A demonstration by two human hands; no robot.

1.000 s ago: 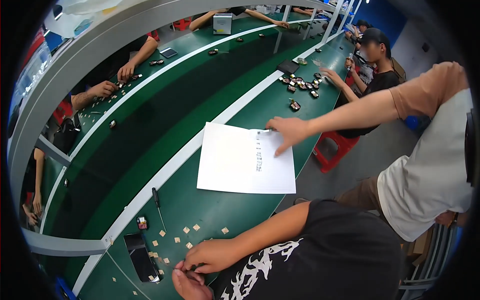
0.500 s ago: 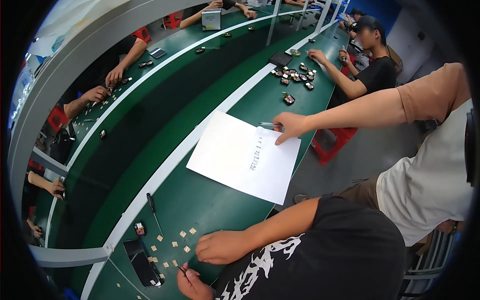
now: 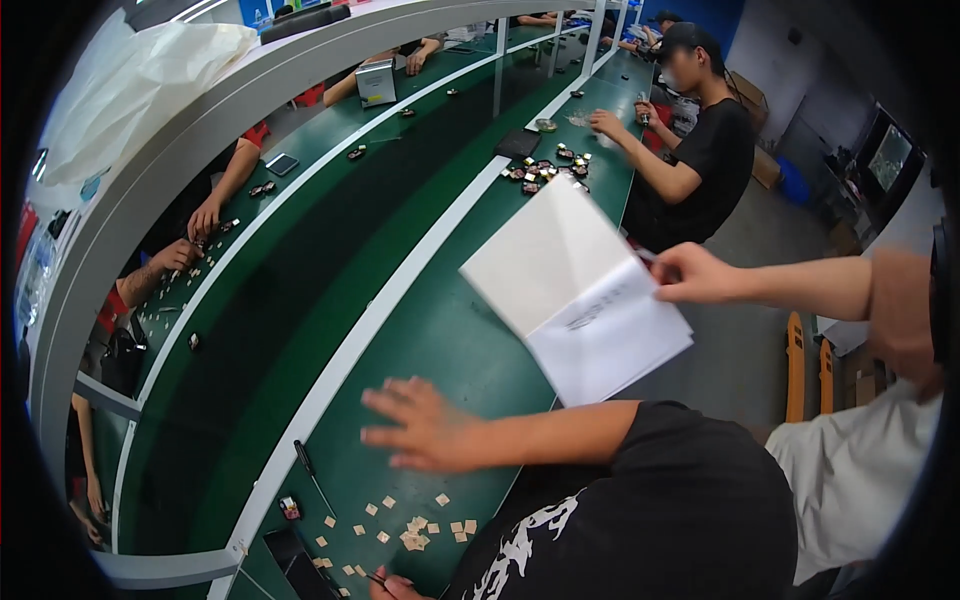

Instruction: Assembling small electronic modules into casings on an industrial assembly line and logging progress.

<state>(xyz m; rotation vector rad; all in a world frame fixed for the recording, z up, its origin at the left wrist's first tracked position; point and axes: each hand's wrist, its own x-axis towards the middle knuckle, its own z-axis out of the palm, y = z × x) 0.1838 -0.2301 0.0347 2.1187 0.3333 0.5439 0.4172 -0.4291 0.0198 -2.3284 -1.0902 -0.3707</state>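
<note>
One white sheet (image 3: 575,290) is pinched at its three o'clock edge by the right hand (image 3: 700,275), the left hand unseen, and is probably best carried level, clear of the co-worker's spread hand (image 3: 430,432) at seven o'clock.

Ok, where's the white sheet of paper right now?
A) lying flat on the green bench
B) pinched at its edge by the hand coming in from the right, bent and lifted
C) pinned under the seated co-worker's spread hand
B: the right hand pinches the edge of the white sheet of paper, which is bent and raised off the green bench; the co-worker's spread hand is apart from it.
</note>
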